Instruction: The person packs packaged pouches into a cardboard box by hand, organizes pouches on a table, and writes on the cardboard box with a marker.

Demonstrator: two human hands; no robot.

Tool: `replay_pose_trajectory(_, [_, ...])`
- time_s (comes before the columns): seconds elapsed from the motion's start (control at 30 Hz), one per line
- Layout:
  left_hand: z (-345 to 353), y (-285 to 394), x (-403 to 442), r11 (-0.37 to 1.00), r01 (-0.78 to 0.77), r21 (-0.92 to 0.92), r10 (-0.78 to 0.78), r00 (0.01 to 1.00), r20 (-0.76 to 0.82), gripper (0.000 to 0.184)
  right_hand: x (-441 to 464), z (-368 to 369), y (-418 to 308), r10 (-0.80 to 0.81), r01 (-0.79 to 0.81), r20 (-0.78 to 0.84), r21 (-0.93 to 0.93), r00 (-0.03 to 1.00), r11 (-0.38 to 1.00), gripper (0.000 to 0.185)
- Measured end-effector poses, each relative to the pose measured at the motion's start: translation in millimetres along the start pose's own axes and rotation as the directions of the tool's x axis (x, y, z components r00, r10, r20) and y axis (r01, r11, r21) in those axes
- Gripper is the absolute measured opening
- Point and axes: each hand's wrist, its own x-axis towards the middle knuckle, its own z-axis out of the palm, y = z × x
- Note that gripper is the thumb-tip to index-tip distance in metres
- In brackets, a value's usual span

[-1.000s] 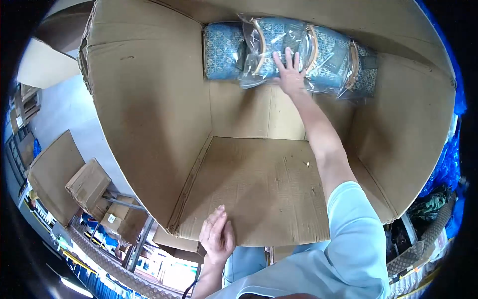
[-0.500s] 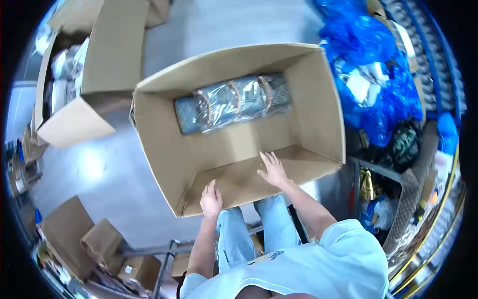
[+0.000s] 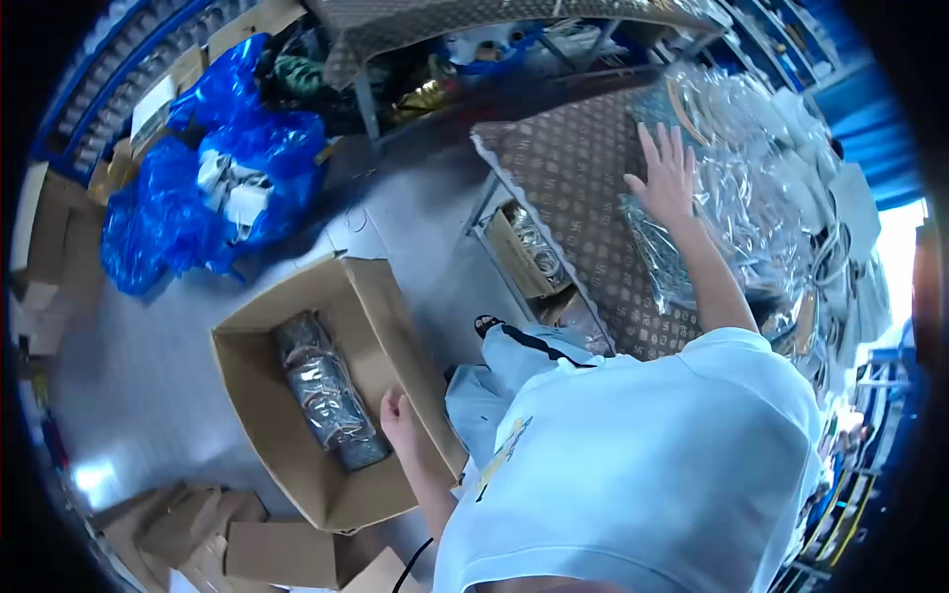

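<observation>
Below me on the floor stands an open cardboard box [image 3: 278, 453]. A row of grey packs in shiny clear plastic [image 3: 328, 393] lies along its bottom. My left hand [image 3: 397, 417] hangs over the box's near side, fingers loosely bent, with nothing visible in them. To the right, my right hand [image 3: 666, 178] reaches over a table covered with a brown patterned cloth [image 3: 583, 188]. Its fingers are spread flat above the edge of a pile of clear plastic-wrapped packs [image 3: 741, 212]. Whether the palm touches the packs I cannot tell.
Blue plastic bags [image 3: 173, 212] with white items lie on the floor at upper left. Folded cardboard [image 3: 282, 553] lies at lower left. Beneath the table is a small carton [image 3: 524, 247]. Another cloth-covered table [image 3: 425, 35] stands at the top, with shelving [image 3: 99, 89] at upper left.
My view has turned right, bringing the table and its plastic-wrapped pile into sight. My right hand has left the box and stretched out over the pile; my left hand stays by the box.
</observation>
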Motion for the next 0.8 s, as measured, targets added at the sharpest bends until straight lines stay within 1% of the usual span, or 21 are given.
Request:
replay_pose_trajectory(0.03, [3.9, 5.9, -1.3, 1.000, 0.025, -0.003, -0.025, 0.998, 0.061, 0.030, -8.1, 6.6, 23.8, 0.120, -0.119, 0.048, -0.019, 0.992, 0.993, 0.087])
replay_pose_trajectory(0.07, [5.1, -21.1, 9.1, 0.999, 0.035, 0.018, -0.037, 0.996, 0.078, 0.031, -16.2, 13.6, 44.3, 0.234, -0.231, 0.090, -0.044, 0.968, 0.972, 0.093])
replay_pose_trajectory(0.1, [16.2, -15.4, 13.2, 0.999, 0.026, 0.035, -0.030, 0.994, 0.106, 0.031, -23.7, 15.7, 57.0, 0.352, -0.345, 0.229, -0.071, 0.907, 0.936, 0.101])
replay_pose_trajectory(0.17, [40.3, -9.4, 14.7, 0.990, 0.002, 0.144, -0.022, 0.990, 0.140, 0.032, -44.9, 13.5, 76.2, 0.388, -0.410, 0.440, -0.046, 0.810, 0.911, 0.106])
replay_pose_trajectory(0.2, [52.7, -5.3, 17.1, 0.988, 0.006, 0.152, -0.029, 0.988, 0.149, 0.032, -58.6, 41.7, 96.8, 0.349, -0.499, 0.457, 0.262, 0.818, 0.826, 0.085])
replay_pose_trajectory(0.27, [81.7, 4.0, 23.4, 0.999, 0.033, 0.041, -0.042, 0.971, 0.237, 0.034, -58.9, 32.7, 92.0, 0.382, -0.561, 0.556, 0.190, 0.738, 0.806, 0.047])
replay_pose_trajectory(0.3, [101.5, 8.6, 25.5, 0.999, 0.031, 0.040, -0.040, 0.964, 0.264, 0.035, -64.5, 25.3, 82.7, 0.309, -0.433, 0.411, 0.252, 0.858, 0.866, 0.028])
replay_pose_trajectory(0.33, [117.2, 14.9, 29.1, 0.999, 0.029, 0.042, -0.039, 0.960, 0.276, 0.036, -61.0, 19.1, 80.7, 0.262, -0.406, 0.401, 0.334, 0.878, 0.851, 0.024])
replay_pose_trajectory(0.37, [136.5, 53.8, 10.8, 1.000, 0.018, 0.006, -0.018, 0.943, 0.333, 0.038, -60.2, 15.5, 76.0, 0.205, -0.376, 0.399, 0.417, 0.894, 0.827, 0.020])
replay_pose_trajectory(0.4, [163.1, 92.6, -8.6, 0.999, 0.009, -0.034, 0.005, 0.926, 0.377, 0.040, -60.0, 23.7, 69.3, 0.154, -0.289, 0.281, 0.542, 0.947, 0.789, 0.014])
replay_pose_trajectory(0.47, [192.8, 97.5, -11.8, 0.990, -0.066, -0.122, 0.115, 0.881, 0.459, 0.055, -46.5, 6.9, 39.1, -0.003, -0.241, 0.324, 0.710, 0.946, 0.662, 0.010])
replay_pose_trajectory(0.5, [205.8, 106.0, -15.3, 0.985, -0.075, -0.158, 0.139, 0.885, 0.445, 0.062, -45.0, 6.6, 22.8, -0.130, -0.147, 0.284, 0.774, 0.950, 0.616, 0.008])
replay_pose_trajectory(0.53, [212.1, 117.1, -19.5, 0.978, -0.088, -0.192, 0.162, 0.895, 0.416, 0.070, -40.2, -10.1, 3.8, -0.276, -0.078, 0.279, 0.819, 0.920, 0.568, 0.009])
replay_pose_trajectory(0.57, [209.0, 124.7, -22.7, 0.936, 0.008, -0.353, 0.141, 0.908, 0.395, 0.072, -38.8, -28.6, -16.7, -0.425, -0.014, 0.266, 0.860, 0.865, 0.510, 0.009])
replay_pose_trajectory(0.6, [202.8, 129.5, -21.9, 0.852, 0.074, -0.519, 0.145, 0.918, 0.369, 0.074, -45.8, -25.2, -40.1, -0.504, -0.082, 0.233, 0.949, 0.832, 0.303, 0.013])
replay_pose_trajectory(0.63, [198.1, 126.6, -16.2, 0.782, 0.019, -0.623, 0.217, 0.929, 0.301, 0.072, -50.1, -21.6, -62.9, -0.581, -0.180, 0.206, 0.978, 0.787, 0.103, 0.016])
replay_pose_trajectory(0.67, [187.5, 121.2, -10.9, 0.700, -0.042, -0.713, 0.290, 0.929, 0.230, 0.072, -47.9, -38.7, -85.9, -0.734, -0.396, 0.272, 0.918, 0.622, 0.004, 0.023])
replay_pose_trajectory(0.7, [167.0, 132.0, -16.8, 0.560, 0.170, -0.811, -0.008, 0.980, 0.199, 0.062, -49.9, -56.8, -116.2, -0.843, -0.403, 0.137, 0.910, 0.520, -0.100, 0.023])
replay_pose_trajectory(0.73, [149.5, 122.2, -15.2, 0.525, 0.113, -0.844, -0.020, 0.993, 0.120, 0.062, -53.1, -70.7, -140.9, -0.910, -0.433, 0.006, 0.881, 0.416, -0.192, 0.023])
replay_pose_trajectory(0.77, [132.6, 108.0, -12.9, 0.401, 0.035, -0.915, -0.093, 0.996, -0.003, 0.044, -48.4, -77.0, -161.9, -0.968, -0.361, -0.032, 0.924, 0.247, -0.122, 0.038])
replay_pose_trajectory(0.8, [114.2, 99.2, -11.6, 0.281, -0.052, -0.958, -0.169, 0.980, -0.102, 0.032, -46.5, -82.9, -187.1, -0.924, -0.139, -0.130, 0.972, 0.361, -0.192, 0.049])
